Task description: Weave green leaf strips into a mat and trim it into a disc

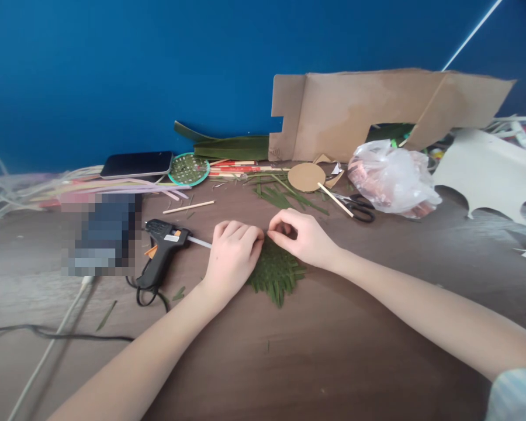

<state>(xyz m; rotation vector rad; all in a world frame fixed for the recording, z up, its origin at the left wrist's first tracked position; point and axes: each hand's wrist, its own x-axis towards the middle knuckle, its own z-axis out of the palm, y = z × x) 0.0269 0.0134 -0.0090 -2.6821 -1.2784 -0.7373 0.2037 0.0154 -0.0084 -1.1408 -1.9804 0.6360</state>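
Observation:
A green mat woven from leaf strips (275,276) lies flat on the brown table (315,351). My left hand (231,252) rests on the mat's left part with its fingers curled and pressed down on it. My right hand (298,235) sits at the mat's upper edge, thumb and fingers pinched together on a strip there. The two hands almost touch. Much of the mat is hidden beneath them.
A black glue gun (161,252) with its cord lies left of my hands. Behind are a wooden stick (188,207), a card disc on a stick (307,176), scissors (358,207), a plastic bag (390,180), loose green strips (280,196), a phone (137,164) and folded cardboard (377,111).

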